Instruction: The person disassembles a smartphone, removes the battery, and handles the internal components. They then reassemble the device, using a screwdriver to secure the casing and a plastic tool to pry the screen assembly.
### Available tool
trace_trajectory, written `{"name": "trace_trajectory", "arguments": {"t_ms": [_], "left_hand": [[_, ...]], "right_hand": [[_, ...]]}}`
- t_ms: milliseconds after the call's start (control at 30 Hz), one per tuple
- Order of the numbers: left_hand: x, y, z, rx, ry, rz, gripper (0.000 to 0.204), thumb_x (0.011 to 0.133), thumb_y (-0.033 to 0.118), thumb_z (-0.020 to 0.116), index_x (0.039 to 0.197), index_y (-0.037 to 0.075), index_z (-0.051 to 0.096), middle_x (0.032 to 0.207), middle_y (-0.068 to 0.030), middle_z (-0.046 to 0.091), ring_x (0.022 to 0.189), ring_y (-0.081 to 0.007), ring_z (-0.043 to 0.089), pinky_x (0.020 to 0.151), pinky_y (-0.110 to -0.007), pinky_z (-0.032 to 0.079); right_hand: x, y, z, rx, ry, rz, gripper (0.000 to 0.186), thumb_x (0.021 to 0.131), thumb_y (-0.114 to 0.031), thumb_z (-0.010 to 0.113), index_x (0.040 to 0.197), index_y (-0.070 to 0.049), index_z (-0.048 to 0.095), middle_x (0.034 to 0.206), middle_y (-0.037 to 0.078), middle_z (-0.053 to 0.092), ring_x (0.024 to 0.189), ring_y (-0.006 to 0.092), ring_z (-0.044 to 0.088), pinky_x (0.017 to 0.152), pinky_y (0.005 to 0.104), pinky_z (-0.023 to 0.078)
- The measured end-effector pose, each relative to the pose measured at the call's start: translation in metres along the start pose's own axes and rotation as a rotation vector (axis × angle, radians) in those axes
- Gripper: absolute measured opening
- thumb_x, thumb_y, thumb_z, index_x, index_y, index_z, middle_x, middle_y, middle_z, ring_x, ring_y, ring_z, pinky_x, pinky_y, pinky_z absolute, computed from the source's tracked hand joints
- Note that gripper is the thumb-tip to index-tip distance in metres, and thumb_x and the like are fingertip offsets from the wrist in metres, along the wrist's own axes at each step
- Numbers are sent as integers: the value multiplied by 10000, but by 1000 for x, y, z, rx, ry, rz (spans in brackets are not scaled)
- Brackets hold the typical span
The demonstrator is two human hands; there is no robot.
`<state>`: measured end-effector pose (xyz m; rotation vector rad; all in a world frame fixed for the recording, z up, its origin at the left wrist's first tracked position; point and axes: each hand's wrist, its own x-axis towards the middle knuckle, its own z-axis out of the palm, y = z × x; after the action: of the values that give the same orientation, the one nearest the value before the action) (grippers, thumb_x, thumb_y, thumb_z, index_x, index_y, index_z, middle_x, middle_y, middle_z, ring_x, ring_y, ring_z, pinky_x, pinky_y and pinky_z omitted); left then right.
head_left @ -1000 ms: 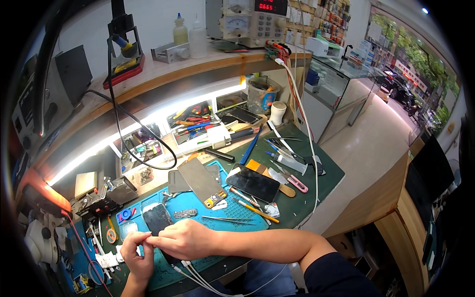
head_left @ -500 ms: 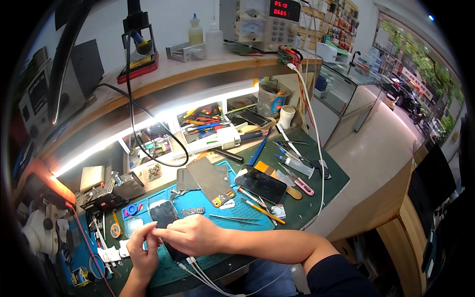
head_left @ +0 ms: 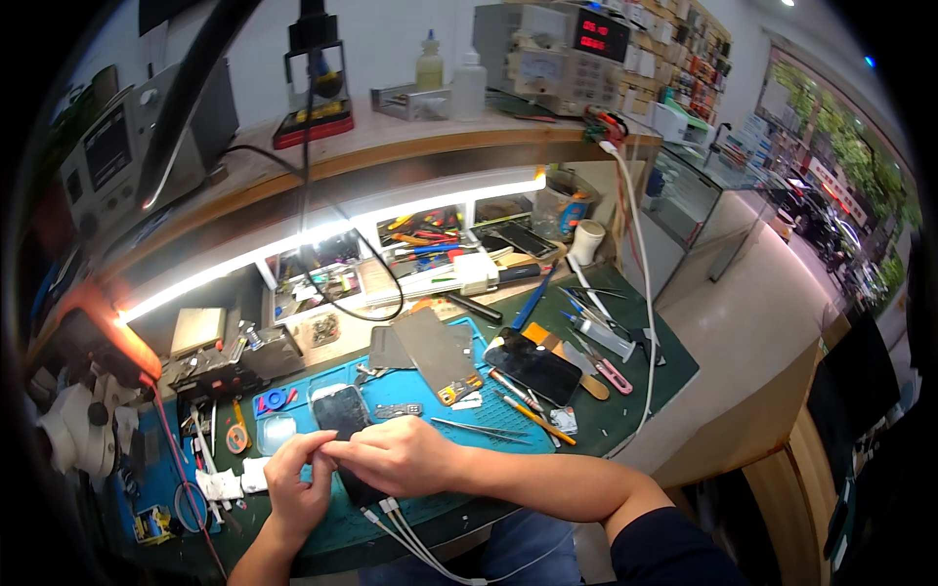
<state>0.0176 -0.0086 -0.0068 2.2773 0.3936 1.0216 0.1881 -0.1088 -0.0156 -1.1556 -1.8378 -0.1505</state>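
Note:
My left hand (head_left: 298,481) and my right hand (head_left: 403,457) meet at the fingertips above the near side of the blue work mat (head_left: 454,415). Both are closed in a pinch; anything between the fingers is too small or hidden to make out. Beneath my right hand lies a dark phone-like slab (head_left: 360,491), partly covered by it. White cables (head_left: 415,537) with white plugs run from its near end toward my lap. Just beyond my fingers, a dark rectangular piece (head_left: 342,409) rests in a clear tray. A small circuit board (head_left: 399,410) sits to its right.
Metal tweezers (head_left: 481,430), a black phone (head_left: 533,366) and a grey phone panel (head_left: 436,355) lie beyond my right forearm. A syringe (head_left: 608,339) is farther right. At left are a small clear box (head_left: 277,433) and white tissue (head_left: 219,485). A black cable (head_left: 400,293) hangs over the bench.
The whole view has shifted, so the bench things appear farther right and slightly lower. My hands stay joined at the fingertips, with only slight movement of the fingers.

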Motion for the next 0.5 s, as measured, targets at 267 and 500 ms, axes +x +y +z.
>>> {"name": "trace_trajectory", "arguments": {"t_ms": [267,500], "left_hand": [[3,-8,-4,0,-129,24,223,847,16,601,1056,32,675,882,-142,684,764,-274,678,665,-340,526],[-1,-16,-4,9,33,126,202,829,16,594,1021,29,655,837,-99,662,712,-262,667,626,-336,531]], "right_hand": [[8,-2,-6,-39,-48,-2,355,770,-13,678,1123,-48,675,732,73,652,587,207,633,521,324,494],[13,-13,-3,-23,-79,96,339,758,52,625,1083,-32,675,727,101,637,598,236,629,535,336,488]]}}
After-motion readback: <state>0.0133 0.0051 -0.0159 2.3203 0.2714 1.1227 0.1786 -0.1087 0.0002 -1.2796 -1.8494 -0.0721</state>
